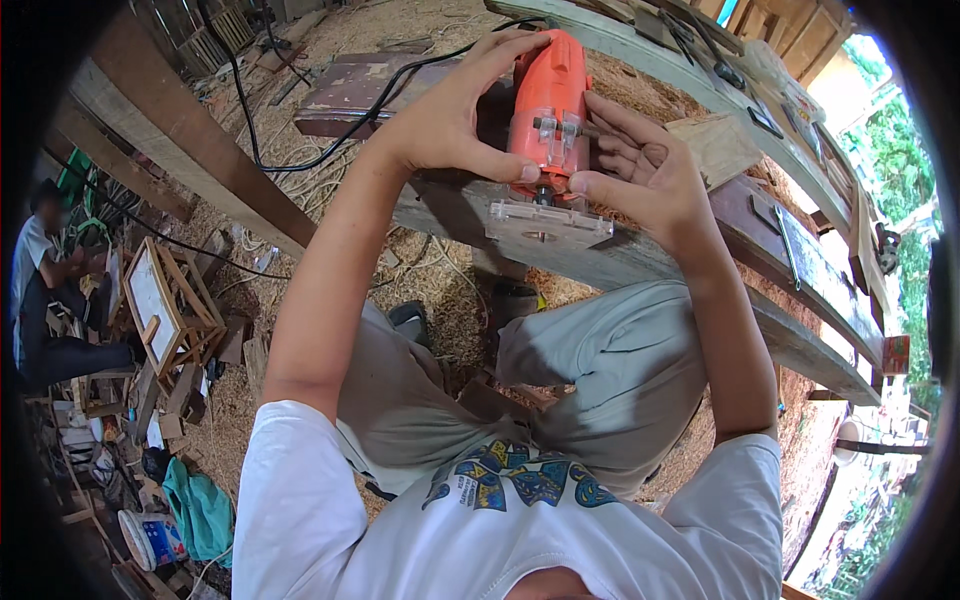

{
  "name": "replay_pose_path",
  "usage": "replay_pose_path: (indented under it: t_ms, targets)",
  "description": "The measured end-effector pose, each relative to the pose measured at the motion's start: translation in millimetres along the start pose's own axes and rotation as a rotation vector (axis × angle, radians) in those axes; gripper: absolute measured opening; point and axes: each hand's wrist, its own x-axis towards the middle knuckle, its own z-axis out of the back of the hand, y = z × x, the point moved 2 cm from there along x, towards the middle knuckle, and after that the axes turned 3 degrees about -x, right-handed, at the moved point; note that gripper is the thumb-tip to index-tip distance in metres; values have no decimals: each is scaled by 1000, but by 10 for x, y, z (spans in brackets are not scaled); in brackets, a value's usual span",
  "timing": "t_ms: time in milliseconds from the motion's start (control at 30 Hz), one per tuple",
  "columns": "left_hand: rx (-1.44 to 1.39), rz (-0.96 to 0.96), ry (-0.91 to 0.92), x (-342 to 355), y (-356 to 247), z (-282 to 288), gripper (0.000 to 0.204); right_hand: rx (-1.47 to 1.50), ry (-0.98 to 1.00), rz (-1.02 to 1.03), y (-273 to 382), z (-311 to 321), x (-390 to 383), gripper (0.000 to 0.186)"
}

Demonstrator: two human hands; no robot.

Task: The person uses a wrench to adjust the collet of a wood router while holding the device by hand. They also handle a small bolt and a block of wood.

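Note:
An orange handheld power router (pixel 550 85) with a clear plastic base (pixel 515 222) and dark collet stands over a weathered plank (pixel 640 262) in front of me. My left hand (pixel 460 130) is closed on the router's left side, fingers reaching over its top and thumb low near the collet. My right hand (pixel 645 180) is on its right side, with curled fingers beside the body and thumb at the lower end by the collet. A black cord (pixel 370 118) loops to the left behind my hands. Whether the base rests on the plank I cannot tell.
A seated co-worker (pixel 40 290) is at the far left beside a wooden frame (pixel 150 310). Long boards (pixel 750 225) with tools lie at the right; a leaning plank (pixel 170 110) is upper left. Wood shavings (pixel 310 60) cover the ground. A teal cloth (pixel 195 510) lies lower left.

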Motion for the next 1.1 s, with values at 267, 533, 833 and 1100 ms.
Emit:
replay_pose_path:
  t_ms: [267, 533, 833, 1100]
  targets:
    - [4, -24, -9, 7, 6, -21, 121, -132, -8, -15, -42, 11, -22, 86]
    - [30, 6, 15, 5, 33, 0, 122, -67, -5, -29, -120, 78, -63, 91]
    - [40, 4, 14, 1, 21, -1, 123, -47, -43, -26, -100, 11, -43, 86]
    - [27, 43, -15, 11, 29, -25, 125, -100, -77, 41, -131, -13, -14, 84]
